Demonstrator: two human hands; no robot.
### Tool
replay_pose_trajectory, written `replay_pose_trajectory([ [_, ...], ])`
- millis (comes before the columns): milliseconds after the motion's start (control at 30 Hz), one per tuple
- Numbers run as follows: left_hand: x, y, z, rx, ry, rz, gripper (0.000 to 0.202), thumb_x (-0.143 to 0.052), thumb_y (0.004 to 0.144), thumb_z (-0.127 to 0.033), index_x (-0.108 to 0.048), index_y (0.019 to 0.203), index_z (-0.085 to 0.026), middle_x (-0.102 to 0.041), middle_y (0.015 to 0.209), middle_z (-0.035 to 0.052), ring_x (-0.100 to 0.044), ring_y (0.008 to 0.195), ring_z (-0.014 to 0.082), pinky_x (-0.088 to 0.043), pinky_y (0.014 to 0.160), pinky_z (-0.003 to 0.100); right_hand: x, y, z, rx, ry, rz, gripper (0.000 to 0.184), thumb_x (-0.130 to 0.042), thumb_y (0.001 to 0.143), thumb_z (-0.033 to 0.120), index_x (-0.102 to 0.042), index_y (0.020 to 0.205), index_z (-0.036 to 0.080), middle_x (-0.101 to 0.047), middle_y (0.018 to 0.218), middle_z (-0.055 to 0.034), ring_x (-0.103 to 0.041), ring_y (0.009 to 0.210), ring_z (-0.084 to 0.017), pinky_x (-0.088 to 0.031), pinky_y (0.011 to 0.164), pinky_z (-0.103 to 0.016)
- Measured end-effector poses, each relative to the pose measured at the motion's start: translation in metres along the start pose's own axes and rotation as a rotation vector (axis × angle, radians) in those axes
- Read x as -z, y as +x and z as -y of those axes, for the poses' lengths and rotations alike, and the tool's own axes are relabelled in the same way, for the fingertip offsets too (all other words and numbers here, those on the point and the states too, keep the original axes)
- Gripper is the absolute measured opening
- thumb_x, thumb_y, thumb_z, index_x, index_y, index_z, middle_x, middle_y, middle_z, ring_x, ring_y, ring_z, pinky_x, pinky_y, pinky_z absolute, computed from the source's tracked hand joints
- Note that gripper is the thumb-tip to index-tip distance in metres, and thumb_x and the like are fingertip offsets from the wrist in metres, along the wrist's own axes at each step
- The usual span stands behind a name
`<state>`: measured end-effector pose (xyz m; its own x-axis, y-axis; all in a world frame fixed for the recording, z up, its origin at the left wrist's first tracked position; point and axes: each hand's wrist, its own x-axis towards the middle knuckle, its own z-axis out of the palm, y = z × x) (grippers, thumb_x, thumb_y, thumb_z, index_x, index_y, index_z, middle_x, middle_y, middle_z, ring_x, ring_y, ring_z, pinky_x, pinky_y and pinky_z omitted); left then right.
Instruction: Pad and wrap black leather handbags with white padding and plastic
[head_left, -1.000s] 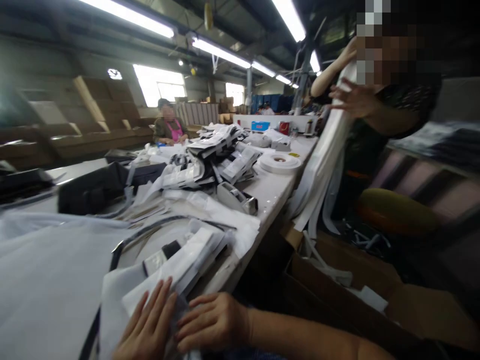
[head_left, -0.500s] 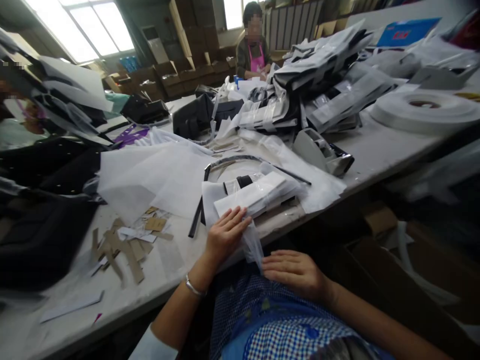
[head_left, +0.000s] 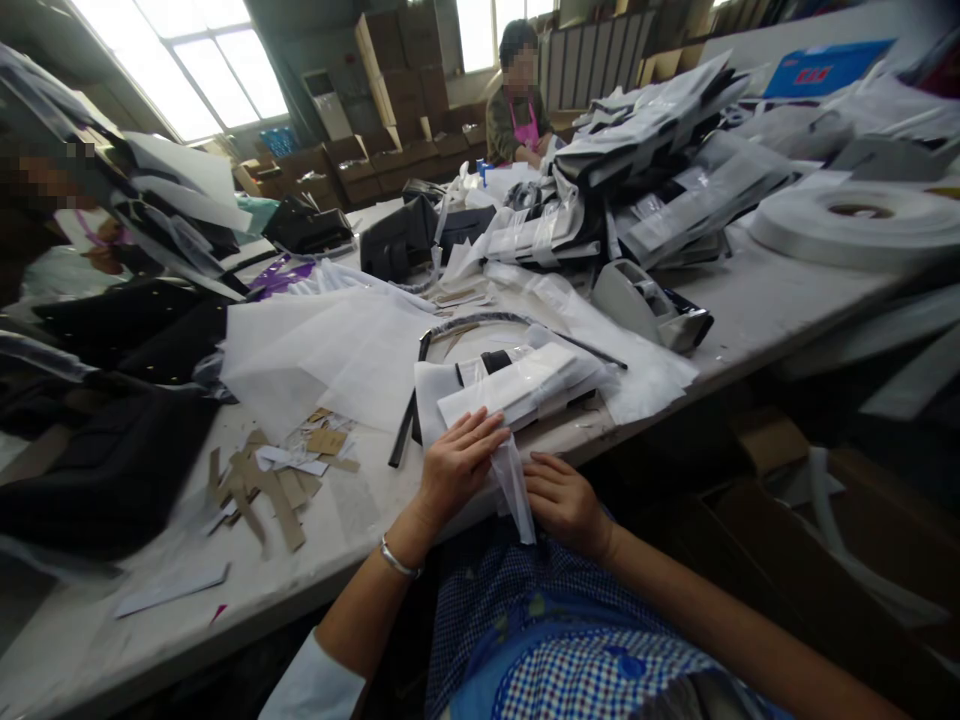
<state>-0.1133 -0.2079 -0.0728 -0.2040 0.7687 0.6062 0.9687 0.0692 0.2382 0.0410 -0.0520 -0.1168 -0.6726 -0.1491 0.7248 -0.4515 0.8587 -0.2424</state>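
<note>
A bag part wrapped in white sheet and clear plastic (head_left: 510, 390) lies at the table's near edge, with a black piece showing at its top. My left hand (head_left: 461, 460) rests flat on its near end, fingers stretched out and holding nothing. From that end a loose strip of plastic wrap (head_left: 514, 490) hangs over the edge. My right hand (head_left: 566, 500) is at the right side of this strip, fingers together and curled against it; its thumb is hidden. A black bag strap (head_left: 480, 318) curves behind the wrapped part.
White sheets (head_left: 330, 340) and cardboard scraps (head_left: 274, 480) lie to the left, near a black bag (head_left: 105, 470). Wrapped bags (head_left: 645, 140) are piled at the back, a roll of white tape (head_left: 795, 225) at the right. A co-worker (head_left: 517, 110) stands across the table; another person is at far left.
My right hand has moved up and a little left along the hanging plastic, and its fingers are more curled. My left hand has stayed on the wrapped part. The view has shifted slightly.
</note>
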Motion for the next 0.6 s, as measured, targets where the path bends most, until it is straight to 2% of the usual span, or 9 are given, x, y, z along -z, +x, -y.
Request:
replay_pose_trajectory([
  [100,-0.001,-0.001,0.000,-0.008,0.002,-0.020,0.040,-0.053,0.094,-0.011,-0.061,0.130,-0.025,-0.063,0.134,0.0041,-0.051,0.133,0.0231,-0.048,0.111,0.045,0.004,0.001,0.000,0.009,0.054,-0.027,0.020,-0.053,0.093,0.008,-0.071,0.093,0.018,-0.077,0.098,-0.0050,-0.071,0.097,-0.016,-0.052,0.103,-0.039],
  [267,-0.003,-0.002,0.000,0.000,0.022,-0.055,0.040,-0.053,0.094,-0.010,-0.060,0.130,-0.024,-0.064,0.134,0.0039,-0.053,0.131,0.0217,-0.049,0.111,0.044,0.014,-0.011,0.003,0.031,0.095,-0.017,0.021,-0.054,0.093,0.008,-0.070,0.102,0.019,-0.078,0.100,-0.0043,-0.072,0.098,-0.016,-0.054,0.102,-0.039],
  [600,-0.006,0.000,-0.002,0.036,0.025,-0.097,0.040,-0.049,0.095,-0.008,-0.060,0.131,-0.023,-0.063,0.134,0.0058,-0.055,0.130,0.0214,-0.050,0.109,0.044,0.026,-0.032,0.030,0.062,0.161,0.026,0.020,-0.056,0.094,0.014,-0.069,0.109,0.017,-0.078,0.102,-0.0050,-0.071,0.102,-0.016,-0.053,0.103,-0.039],
])
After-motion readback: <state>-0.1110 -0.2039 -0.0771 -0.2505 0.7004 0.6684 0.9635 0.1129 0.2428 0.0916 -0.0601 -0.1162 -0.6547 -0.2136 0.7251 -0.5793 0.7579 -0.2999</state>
